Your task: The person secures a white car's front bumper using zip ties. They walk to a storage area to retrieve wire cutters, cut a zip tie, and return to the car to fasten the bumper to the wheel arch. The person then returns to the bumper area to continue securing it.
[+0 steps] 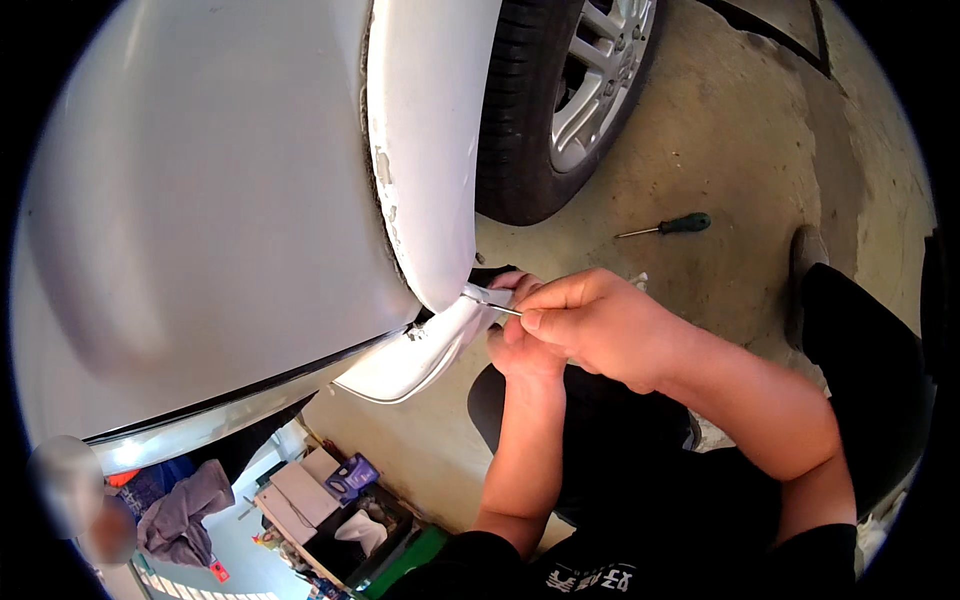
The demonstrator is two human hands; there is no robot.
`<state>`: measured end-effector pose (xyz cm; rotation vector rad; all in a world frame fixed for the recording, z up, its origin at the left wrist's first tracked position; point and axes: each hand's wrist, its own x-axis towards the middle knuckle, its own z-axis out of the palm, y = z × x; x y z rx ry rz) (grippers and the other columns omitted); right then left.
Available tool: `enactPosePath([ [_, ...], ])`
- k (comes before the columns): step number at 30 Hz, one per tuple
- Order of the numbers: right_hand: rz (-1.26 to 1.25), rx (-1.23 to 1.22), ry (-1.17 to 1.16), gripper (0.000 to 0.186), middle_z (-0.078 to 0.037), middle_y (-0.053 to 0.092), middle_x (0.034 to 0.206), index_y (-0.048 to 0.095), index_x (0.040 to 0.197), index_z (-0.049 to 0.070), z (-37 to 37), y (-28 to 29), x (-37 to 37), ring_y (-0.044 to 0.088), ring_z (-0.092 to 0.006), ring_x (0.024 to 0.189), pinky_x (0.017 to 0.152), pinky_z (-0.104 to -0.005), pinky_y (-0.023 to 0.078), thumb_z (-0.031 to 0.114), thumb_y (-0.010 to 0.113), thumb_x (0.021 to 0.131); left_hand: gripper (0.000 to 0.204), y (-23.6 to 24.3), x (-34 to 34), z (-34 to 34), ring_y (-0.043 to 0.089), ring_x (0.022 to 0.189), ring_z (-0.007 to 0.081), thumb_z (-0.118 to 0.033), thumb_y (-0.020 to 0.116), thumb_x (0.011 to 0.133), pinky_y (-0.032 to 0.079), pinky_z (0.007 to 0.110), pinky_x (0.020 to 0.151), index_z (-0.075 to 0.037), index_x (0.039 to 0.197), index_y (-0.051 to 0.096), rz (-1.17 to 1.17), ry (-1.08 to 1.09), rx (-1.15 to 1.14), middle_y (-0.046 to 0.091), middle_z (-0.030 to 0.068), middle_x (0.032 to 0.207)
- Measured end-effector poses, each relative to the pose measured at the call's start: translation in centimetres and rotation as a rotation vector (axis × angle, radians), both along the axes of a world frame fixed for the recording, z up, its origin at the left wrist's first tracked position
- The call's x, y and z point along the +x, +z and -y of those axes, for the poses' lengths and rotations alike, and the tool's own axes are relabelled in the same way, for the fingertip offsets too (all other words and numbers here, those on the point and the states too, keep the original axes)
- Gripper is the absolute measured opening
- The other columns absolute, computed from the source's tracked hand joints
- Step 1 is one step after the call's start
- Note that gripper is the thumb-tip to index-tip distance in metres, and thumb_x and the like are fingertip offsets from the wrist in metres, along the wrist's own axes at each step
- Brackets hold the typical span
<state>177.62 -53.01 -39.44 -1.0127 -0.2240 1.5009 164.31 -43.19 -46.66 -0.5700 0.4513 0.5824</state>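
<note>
My right hand is closed in a pinch round a thin metal rod; its handle end is hidden in the hand. The rod's tip touches the end of a white bumper, beside the lower end of the white fender. Behind the right hand, my left hand is closed on the bumper's end, its fingers partly covered. Paint is chipped along the fender's edge, and a dark gap shows between fender and bumper.
A wheel stands just beyond the fender. On the concrete floor to the right lies a green-handled screwdriver. The car's silver-white hood fills the left side. At the lower left stands a box of supplies with a purple bottle.
</note>
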Motion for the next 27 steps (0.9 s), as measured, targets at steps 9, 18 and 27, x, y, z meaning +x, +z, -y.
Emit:
enactPosePath([
  [9,1.666,0.081,0.022,0.015,-0.01,0.062,0.069,0.069,0.091,0.004,0.9,1.8,-1.4,0.063,-0.0212,0.058,0.048,-0.0326,0.045,0.014,0.062,0.082,0.045,0.0,-0.2,0.9,0.047,0.08,0.0186,-0.049,0.038,0.095,0.041,0.032,0.074,-0.01,0.093,0.061,0.163,0.104,-0.202,0.051,0.0017,0.082],
  [18,0.472,0.041,0.055,0.017,-0.007,0.064,0.07,0.067,0.089,0.001,-0.8,0.3,-0.4,0.063,-0.0184,0.057,0.046,-0.0295,0.044,0.016,0.063,0.08,0.057,-0.7,-0.5,0.9,0.049,0.084,0.0212,-0.054,0.034,0.094,0.044,0.035,0.08,-0.006,0.096,0.065,0.047,-0.001,0.172,0.055,0.0061,0.085],
  [27,1.562,0.12,0.025,0.024,-0.005,0.063,0.068,0.066,0.093,-0.002,-0.4,1.4,-1.1,0.063,-0.0194,0.057,0.05,-0.0319,0.048,0.019,0.061,0.083,0.058,-1.3,-0.9,0.7,0.05,0.084,0.0243,-0.053,0.033,0.095,0.046,0.038,0.079,-0.005,0.095,0.066,0.009,-0.003,0.003,0.058,0.008,0.085],
])
